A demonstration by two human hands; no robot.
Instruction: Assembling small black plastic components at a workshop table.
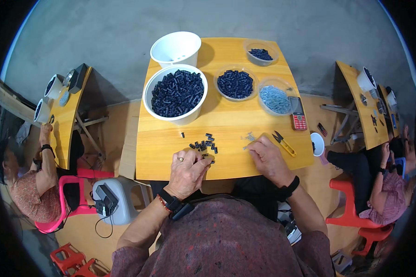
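Observation:
My left hand (187,168) is at the near edge of the wooden table, its thumb and fingers closed on a small black plastic part (211,162). Just beyond its fingertips lies a loose group of similar black parts (201,145). To the right, my right hand (269,156) rests on the tabletop with its fingers pinched together. What they hold, if anything, is hidden. Beside those fingertips are several tiny silvery metal pieces (249,136). Yellow-handled thread snips (285,144) lie to the right of that hand.
A white bucket of black parts (178,94) stands before another white bucket (175,46). Clear tubs hold black parts (235,84), (260,54) and metal pieces (275,99). A red-keyed phone (298,115) lies at the right edge. People sit at tables on both sides.

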